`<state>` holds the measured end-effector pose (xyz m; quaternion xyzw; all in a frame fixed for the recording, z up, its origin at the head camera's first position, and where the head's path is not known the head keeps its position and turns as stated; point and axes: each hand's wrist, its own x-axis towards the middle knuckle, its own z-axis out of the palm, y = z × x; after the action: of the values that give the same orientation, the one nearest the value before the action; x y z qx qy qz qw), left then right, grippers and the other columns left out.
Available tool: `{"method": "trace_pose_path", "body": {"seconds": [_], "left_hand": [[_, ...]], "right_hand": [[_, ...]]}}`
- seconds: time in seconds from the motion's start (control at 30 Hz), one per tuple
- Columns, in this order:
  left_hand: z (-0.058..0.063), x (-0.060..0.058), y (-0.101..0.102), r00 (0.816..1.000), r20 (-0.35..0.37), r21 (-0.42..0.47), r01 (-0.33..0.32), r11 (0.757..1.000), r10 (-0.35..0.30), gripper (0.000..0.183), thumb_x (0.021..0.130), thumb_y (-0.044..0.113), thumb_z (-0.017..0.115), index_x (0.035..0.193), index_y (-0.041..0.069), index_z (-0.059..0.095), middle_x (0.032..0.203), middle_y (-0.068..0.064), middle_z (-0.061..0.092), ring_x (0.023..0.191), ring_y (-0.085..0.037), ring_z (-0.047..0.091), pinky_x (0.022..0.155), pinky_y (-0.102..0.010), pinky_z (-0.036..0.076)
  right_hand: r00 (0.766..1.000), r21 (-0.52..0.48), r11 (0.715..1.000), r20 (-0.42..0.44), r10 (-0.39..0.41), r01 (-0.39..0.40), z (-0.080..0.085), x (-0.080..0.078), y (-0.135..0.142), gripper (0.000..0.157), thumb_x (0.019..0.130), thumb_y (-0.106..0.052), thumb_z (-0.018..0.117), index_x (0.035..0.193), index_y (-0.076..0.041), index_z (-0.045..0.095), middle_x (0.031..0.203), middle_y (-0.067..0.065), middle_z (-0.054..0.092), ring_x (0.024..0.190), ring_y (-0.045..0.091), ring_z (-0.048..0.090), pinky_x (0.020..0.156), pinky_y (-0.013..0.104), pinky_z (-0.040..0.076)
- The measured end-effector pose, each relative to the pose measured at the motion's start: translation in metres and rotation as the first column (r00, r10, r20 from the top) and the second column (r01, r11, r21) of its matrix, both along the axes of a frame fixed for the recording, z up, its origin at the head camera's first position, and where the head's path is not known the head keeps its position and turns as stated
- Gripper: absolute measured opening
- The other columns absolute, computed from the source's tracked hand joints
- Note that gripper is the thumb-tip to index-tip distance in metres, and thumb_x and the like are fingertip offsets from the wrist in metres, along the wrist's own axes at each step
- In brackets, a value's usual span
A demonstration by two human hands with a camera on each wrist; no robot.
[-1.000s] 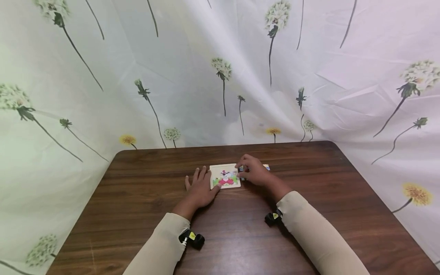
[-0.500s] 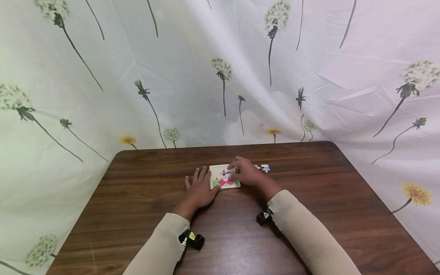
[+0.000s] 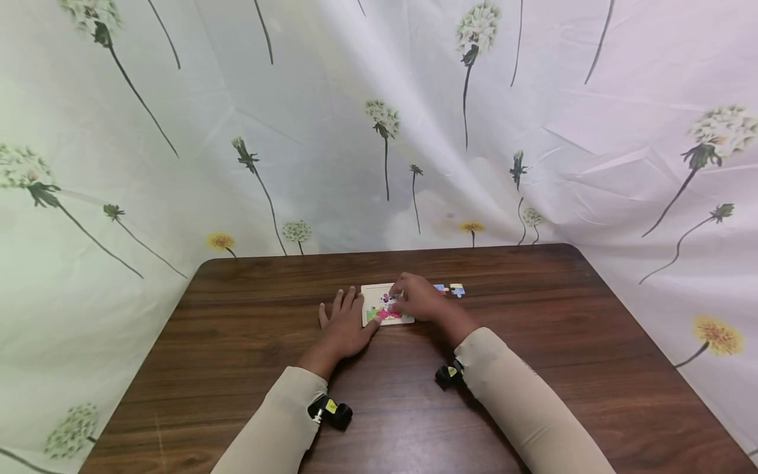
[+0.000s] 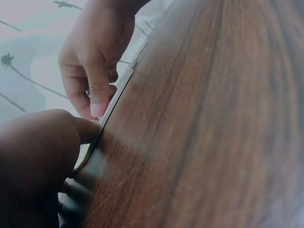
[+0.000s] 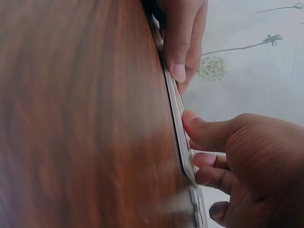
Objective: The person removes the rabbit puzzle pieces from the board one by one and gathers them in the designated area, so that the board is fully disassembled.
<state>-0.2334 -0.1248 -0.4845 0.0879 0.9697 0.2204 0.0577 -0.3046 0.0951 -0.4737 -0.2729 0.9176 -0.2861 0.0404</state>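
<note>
A small square jigsaw puzzle board (image 3: 370, 289) with a pale frame and a cartoon mouse picture lies flat on the table. My left hand (image 3: 343, 324) rests at its left side, fingers spread, with the thumb on the lower edge. Over the board's right part, my right hand (image 3: 419, 299) pinches a small puzzle piece (image 3: 398, 297) between thumb and fingers, mostly hidden by them. From the side, in the right wrist view, the right thumb (image 5: 199, 130) is right at the board's surface. Loose puzzle pieces (image 3: 457, 290) lie just right of the board, partly behind the right hand.
The dark wood-grain table (image 3: 237, 355) reaches back to a hanging white cloth (image 3: 331, 164) printed with dandelions. Black wrist cameras (image 3: 331, 413) are strapped over both pale sleeves.
My right hand has moved left from the loose pieces onto the board's right part, uncovering pieces behind it. The left hand has stayed in place on the board's edge.
</note>
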Motion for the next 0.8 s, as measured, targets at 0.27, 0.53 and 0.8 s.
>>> {"method": "trace_pose_path", "body": {"seconds": [0.27,0.53,0.8], "left_hand": [[-0.002,-0.001,0.000,1.000,0.004,0.011,0.002,1.000,-0.002,0.079,0.111,0.053,0.053,0.171,0.006,0.034,0.183,-0.018,0.019,0.171,-0.046,0.008,0.130,-0.079,0.001],[0.001,0.000,0.001,1.000,0.006,0.008,0.000,1.000,0.000,0.079,0.112,0.055,0.052,0.172,0.007,0.034,0.184,-0.017,0.019,0.172,-0.045,0.008,0.130,-0.079,0.002],[0.000,-0.001,0.000,1.000,0.003,0.010,-0.006,1.000,0.006,0.079,0.111,0.054,0.053,0.172,0.007,0.034,0.183,-0.018,0.019,0.171,-0.045,0.009,0.130,-0.079,0.002]], "right_hand": [[0.998,0.054,0.997,-0.026,-0.057,0.059,-0.003,0.003,-0.006,0.020,0.097,-0.027,0.085,0.114,-0.016,0.083,0.123,0.005,0.070,0.102,0.022,0.068,0.095,0.044,0.057],[0.995,0.128,0.987,0.001,-0.103,0.102,0.005,0.008,-0.012,0.019,0.099,-0.027,0.084,0.114,-0.018,0.078,0.125,0.006,0.067,0.114,0.027,0.069,0.111,0.057,0.044],[0.990,0.205,0.969,0.011,-0.142,0.137,0.011,0.009,-0.018,0.023,0.100,-0.031,0.083,0.117,-0.019,0.075,0.129,0.005,0.067,0.119,0.025,0.069,0.101,0.049,0.039]]}}
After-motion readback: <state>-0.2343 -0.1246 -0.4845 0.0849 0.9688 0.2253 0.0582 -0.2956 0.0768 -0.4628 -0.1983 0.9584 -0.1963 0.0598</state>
